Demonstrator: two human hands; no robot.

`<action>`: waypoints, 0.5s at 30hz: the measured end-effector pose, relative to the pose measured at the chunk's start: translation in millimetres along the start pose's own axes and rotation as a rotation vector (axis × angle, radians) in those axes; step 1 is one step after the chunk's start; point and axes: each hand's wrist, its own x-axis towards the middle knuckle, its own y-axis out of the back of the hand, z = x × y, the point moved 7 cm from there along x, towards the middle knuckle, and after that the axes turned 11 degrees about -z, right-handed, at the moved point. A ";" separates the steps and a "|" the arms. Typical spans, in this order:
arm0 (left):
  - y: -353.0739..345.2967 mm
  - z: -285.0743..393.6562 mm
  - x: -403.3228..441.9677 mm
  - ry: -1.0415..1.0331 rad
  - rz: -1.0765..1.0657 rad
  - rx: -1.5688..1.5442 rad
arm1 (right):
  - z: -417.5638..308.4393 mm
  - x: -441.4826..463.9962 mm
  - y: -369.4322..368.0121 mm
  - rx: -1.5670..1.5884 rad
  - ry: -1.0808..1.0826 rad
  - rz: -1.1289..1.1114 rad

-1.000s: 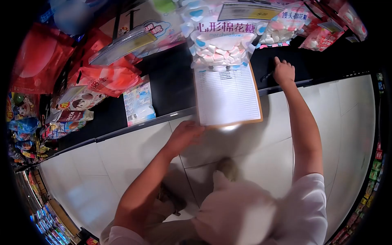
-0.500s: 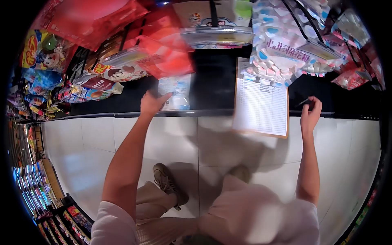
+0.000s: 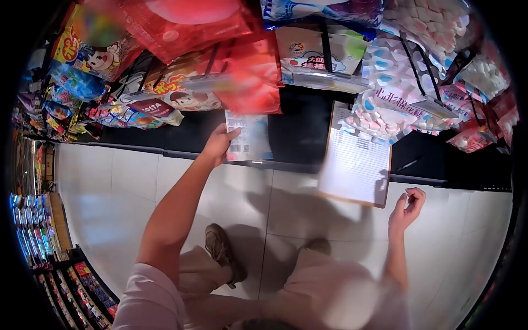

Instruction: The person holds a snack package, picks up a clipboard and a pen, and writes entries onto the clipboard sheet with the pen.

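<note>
My left hand [image 3: 218, 145] grips the left edge of a white and pale blue packet [image 3: 248, 137], thumb on top and fingers underneath. The packet has small print and a barcode-like patch, and its upper end lies below a hanging red bag. My right hand [image 3: 407, 209] is over the floor in front of the shelf edge, fingers loosely curled, thumb apart, nothing in it. Beyond it a dark pen [image 3: 408, 164] lies on the black shelf [image 3: 300, 132]. Left of the pen, a clipboard [image 3: 324, 179] with a printed list [image 3: 357, 165] juts over the shelf edge.
Hanging candy bags crowd above the shelf: red bags [image 3: 250, 69], a heart-shaped marshmallow bag [image 3: 390, 99] overlapping the clipboard's top, and a Costa bag [image 3: 157, 109] at left. My shoes [image 3: 223, 250] stand on pale floor tiles [image 3: 132, 181]. More stocked racks [image 3: 36, 228] line the far left.
My right hand has let go of the pen and drawn back toward me; the pen now lies on the shelf. My left hand has taken hold of the packet's edge. The camera view has shifted.
</note>
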 end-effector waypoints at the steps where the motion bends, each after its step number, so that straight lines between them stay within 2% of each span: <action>1: -6.9 7.3 -13.8 -0.049 -0.055 -0.083 | -6.0 -2.4 -1.7 0.037 0.024 -0.008; 3: -6.4 2.8 -45.9 0.038 -0.048 -0.153 | -26.0 -4.6 -14.8 0.122 0.080 -0.067; 4: -15.0 6.8 -63.2 0.047 -0.113 -0.169 | -43.0 -2.0 -23.5 0.080 0.144 -0.129; 6: -38.9 24.1 -97.6 0.099 -0.188 -0.237 | -65.8 3.5 -50.0 0.237 0.150 -0.223; 8: -47.6 24.3 -122.4 0.150 -0.218 -0.238 | -88.1 10.5 -85.8 0.391 0.017 -0.421; 9: -53.1 22.1 -135.3 0.193 -0.255 -0.239 | -99.7 9.0 -107.6 0.557 -0.180 -0.645; 11: -62.1 24.4 -154.3 0.219 -0.269 -0.250 | -124.1 4.8 -142.9 0.650 -0.314 -1.006; 12: -67.2 24.9 -161.2 0.230 -0.286 -0.252 | -130.7 0.2 -155.9 0.709 -0.471 -1.149; 13: -72.7 28.2 -167.0 0.239 -0.304 -0.251 | -138.3 6.1 -159.9 0.708 -0.466 -1.141; 15: -83.1 39.3 -175.8 0.246 -0.299 -0.264 | -161.7 -4.3 -172.9 0.908 -0.558 -1.394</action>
